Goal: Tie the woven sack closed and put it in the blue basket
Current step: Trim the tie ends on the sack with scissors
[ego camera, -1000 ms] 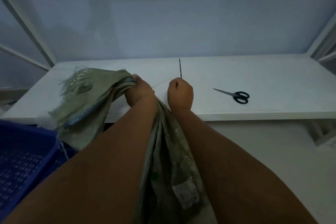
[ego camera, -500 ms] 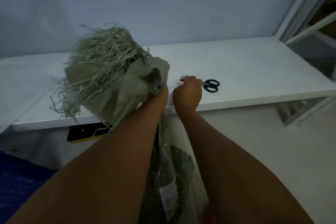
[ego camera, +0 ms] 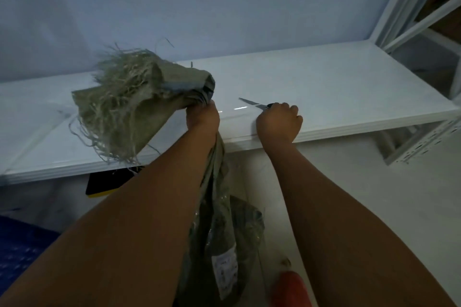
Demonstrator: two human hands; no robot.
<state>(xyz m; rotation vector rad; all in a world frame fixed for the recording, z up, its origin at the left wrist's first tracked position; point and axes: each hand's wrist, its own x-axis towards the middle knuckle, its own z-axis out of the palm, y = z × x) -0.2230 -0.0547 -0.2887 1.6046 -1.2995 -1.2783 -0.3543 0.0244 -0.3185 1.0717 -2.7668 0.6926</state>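
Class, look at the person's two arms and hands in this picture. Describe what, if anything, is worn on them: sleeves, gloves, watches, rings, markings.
Both forearms are bare as far as the frame shows, with no sleeve in view. The left hand and the right hand wear no gloves. No watch, bracelet or band shows at either wrist, and no ring or marking can be made out in the dim light.

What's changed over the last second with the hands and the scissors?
The right hand moved right across the shelf and closed on the scissors, which lay untouched before. The left hand keeps gripping the woven sack at its gathered neck.
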